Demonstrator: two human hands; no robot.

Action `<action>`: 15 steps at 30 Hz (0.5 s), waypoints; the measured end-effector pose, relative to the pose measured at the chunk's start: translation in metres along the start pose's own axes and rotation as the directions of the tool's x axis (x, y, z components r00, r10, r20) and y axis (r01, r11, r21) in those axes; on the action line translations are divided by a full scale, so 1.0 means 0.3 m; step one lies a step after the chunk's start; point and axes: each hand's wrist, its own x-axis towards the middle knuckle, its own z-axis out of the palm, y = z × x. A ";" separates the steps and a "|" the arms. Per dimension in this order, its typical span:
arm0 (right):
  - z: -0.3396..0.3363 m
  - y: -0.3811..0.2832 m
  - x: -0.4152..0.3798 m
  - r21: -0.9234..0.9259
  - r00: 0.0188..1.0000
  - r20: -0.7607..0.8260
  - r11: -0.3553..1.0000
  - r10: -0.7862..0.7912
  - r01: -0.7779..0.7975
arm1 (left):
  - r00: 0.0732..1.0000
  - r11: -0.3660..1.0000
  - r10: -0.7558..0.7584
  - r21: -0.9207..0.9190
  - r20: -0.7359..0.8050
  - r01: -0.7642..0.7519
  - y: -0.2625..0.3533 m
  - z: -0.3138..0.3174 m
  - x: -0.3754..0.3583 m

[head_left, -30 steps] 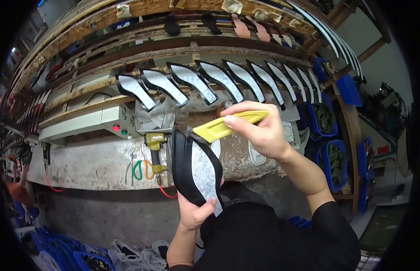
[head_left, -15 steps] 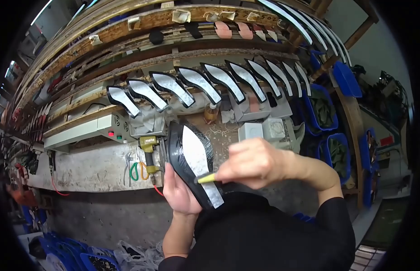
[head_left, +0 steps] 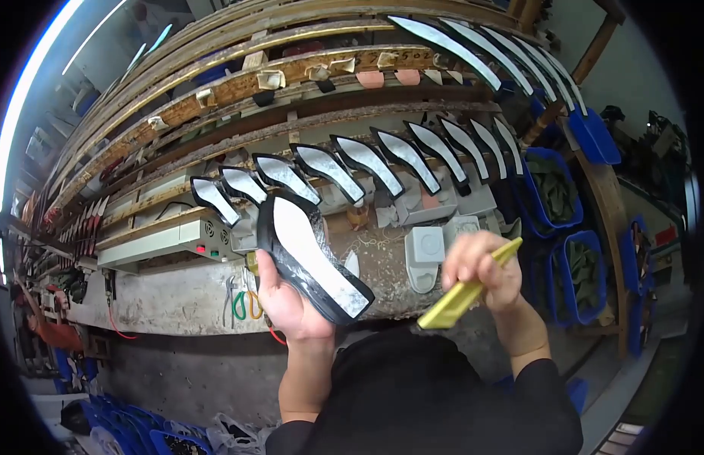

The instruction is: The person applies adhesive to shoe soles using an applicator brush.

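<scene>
A black shoe sole (head_left: pixel 265 227) with a pointed toe and a white, glossy middle panel rests in my left hand (head_left: pixel 293 309). My thumb presses its left edge, with the other fingers hidden underneath. To the right, my right hand (head_left: pixel 484 269) is closed around a flat yellow brush (head_left: pixel 459 302). Its dark tip points down and left, apart from the sole. Behind them, a row of similar soles (head_left: pixel 318 167) leans on the wooden rack, white panels facing me.
On the workbench (head_left: pixel 170 299) lie green- and orange-handled scissors (head_left: pixel 246 302) and a white container (head_left: pixel 424 258). A white metal box with buttons (head_left: pixel 162 243) stands at the left. Blue baskets (head_left: pixel 583 277) of dark green pieces are at the right. More soles (head_left: pixel 450 49) sit on the upper rack.
My right hand has drawn the brush off the sole, away to the right, and turned it. My left hand has tilted the sole, heel end swinging right. The camera view has shifted slightly.
</scene>
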 end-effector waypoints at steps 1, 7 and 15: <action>0.021 -0.024 0.022 0.088 0.988 -0.079 0.988 0.131 -0.124 | 0.997 1.000 0.024 -0.005 0.080 -0.023 -0.002 0.025 0.002; 0.096 -0.063 0.110 -0.181 0.956 -0.224 0.956 0.188 -0.231 | 0.898 0.986 0.137 0.031 0.418 -0.165 -0.086 0.271 0.029; -0.075 -0.031 0.223 -0.321 0.816 -0.563 0.944 -0.128 -0.074 | 0.840 0.940 -0.005 0.289 0.543 -0.181 -0.184 0.548 0.282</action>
